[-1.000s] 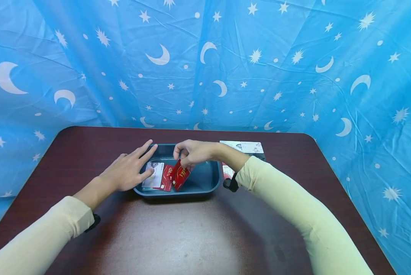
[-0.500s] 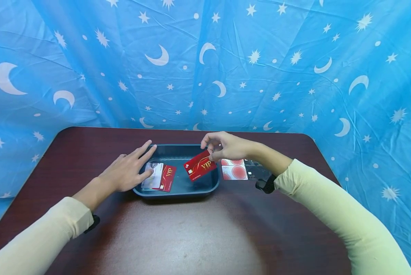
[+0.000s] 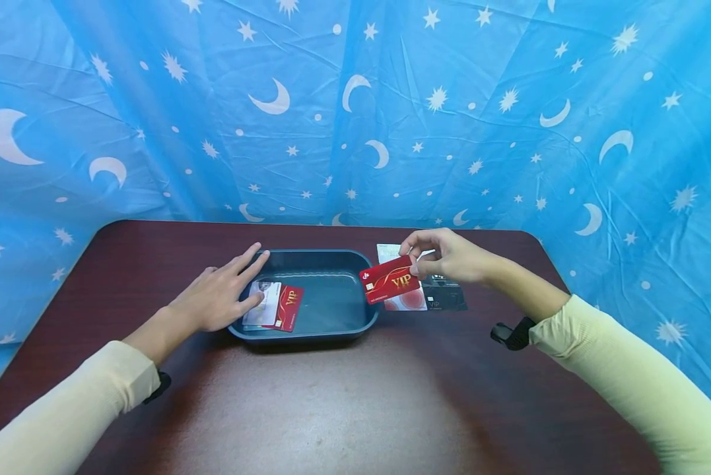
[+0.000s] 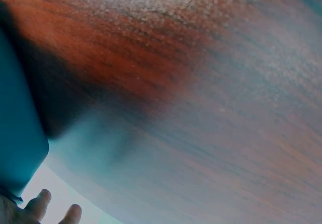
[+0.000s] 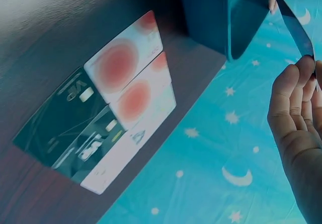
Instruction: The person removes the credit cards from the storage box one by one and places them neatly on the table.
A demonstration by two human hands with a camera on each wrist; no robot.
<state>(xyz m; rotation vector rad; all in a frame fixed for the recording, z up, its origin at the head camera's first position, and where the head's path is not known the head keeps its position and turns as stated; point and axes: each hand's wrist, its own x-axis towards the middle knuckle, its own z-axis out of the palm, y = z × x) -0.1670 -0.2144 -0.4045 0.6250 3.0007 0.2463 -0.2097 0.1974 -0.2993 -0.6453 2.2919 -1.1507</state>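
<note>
My right hand pinches a red VIP card by its right end, over the right rim of the dark blue tray. In the right wrist view the same card shows edge-on between thumb and fingers. My left hand lies with straight, spread fingers on the tray's left side, its thumb over a white card. Another red VIP card lies partly under that white card in the tray. To the right of the tray, white cards with red circles and black cards lie on the table.
The tray stands near the back of the dark wooden table. Behind the far edge hangs a blue curtain with moons and stars. A white card lies at the far side of the laid-out cards.
My right hand has lifted the red VIP card from inside the tray and carried it right to the tray's right rim. The left hand has stayed in place.
</note>
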